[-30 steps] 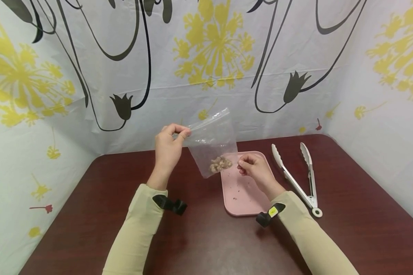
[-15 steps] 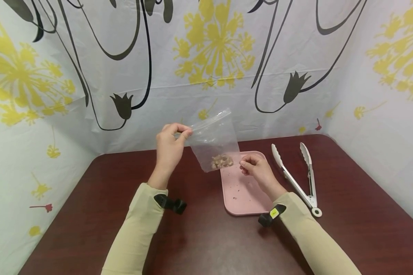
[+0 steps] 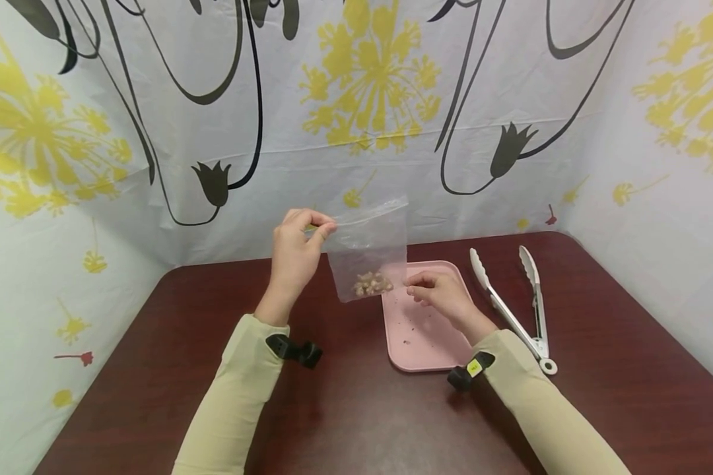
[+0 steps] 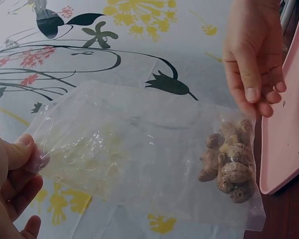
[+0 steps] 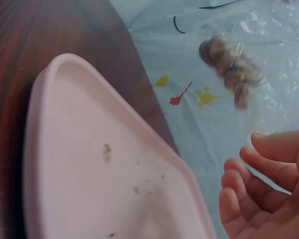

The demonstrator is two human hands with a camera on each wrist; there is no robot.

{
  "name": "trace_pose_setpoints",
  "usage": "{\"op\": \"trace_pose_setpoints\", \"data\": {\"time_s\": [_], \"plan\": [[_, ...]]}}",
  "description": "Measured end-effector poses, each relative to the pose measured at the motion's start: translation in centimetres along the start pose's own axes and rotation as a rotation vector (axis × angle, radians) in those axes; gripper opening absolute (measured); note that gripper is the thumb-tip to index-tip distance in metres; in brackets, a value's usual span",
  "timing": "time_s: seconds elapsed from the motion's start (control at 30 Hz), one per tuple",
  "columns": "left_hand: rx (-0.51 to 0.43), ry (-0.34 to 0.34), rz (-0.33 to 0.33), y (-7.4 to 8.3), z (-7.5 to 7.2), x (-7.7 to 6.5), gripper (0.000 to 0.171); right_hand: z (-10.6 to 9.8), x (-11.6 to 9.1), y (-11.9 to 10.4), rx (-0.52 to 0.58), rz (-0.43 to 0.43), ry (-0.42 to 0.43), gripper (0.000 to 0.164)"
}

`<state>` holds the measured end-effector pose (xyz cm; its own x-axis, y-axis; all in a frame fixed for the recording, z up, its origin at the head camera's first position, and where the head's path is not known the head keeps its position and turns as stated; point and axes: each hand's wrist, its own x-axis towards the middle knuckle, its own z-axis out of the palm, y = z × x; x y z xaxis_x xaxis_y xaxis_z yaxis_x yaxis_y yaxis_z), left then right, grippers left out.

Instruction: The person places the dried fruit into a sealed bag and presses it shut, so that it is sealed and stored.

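Observation:
A clear zip bag [image 3: 368, 254] hangs in the air over the back of the table, its zip edge slanting up to the right. My left hand [image 3: 296, 254] pinches the bag's upper left corner between thumb and fingers. Several small, knobbly brown lumps [image 4: 233, 164] lie gathered at the bag's bottom. My right hand [image 3: 442, 297] is beside the bag's lower right edge, fingertips right at the plastic. In the right wrist view its thumb and fingers are loosely bent, with nothing seen between them. Below it lies a pink tray [image 3: 418, 353].
Dark crumbs [image 5: 107, 152] are scattered on the tray. Metal tongs [image 3: 511, 316] lie spread on the dark red table [image 3: 356, 422], right of the tray. A patterned cloth [image 3: 356, 99] stands as a backdrop behind and at both sides.
The bag has swung and hangs straighter, its lower right edge slightly further left. The lumps have shifted within it. My left hand moved slightly right; my right fingers have straightened somewhat.

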<state>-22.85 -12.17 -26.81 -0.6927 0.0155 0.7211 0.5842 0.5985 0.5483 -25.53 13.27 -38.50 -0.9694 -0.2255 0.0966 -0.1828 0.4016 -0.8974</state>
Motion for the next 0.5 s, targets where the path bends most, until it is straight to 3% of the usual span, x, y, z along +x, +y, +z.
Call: {"op": "trace_pose_setpoints", "data": {"time_s": [0.13, 0.23, 0.5], "plan": [[0.013, -0.025, 0.003, 0.0, 0.0, -0.1, 0.013, -0.6, 0.0, -1.5, -0.088, -0.07, 0.055, 0.026], [0.025, -0.051, 0.002, 0.1, 0.0, -0.2, 0.013, -1.3, 0.1, -2.8, -0.098, -0.077, 0.061, 0.026], [0.042, -0.125, -0.005, 0.2, 0.3, -0.5, 0.012, -3.1, 0.2, -5.8, 0.006, -0.102, 0.055, 0.03]]}}
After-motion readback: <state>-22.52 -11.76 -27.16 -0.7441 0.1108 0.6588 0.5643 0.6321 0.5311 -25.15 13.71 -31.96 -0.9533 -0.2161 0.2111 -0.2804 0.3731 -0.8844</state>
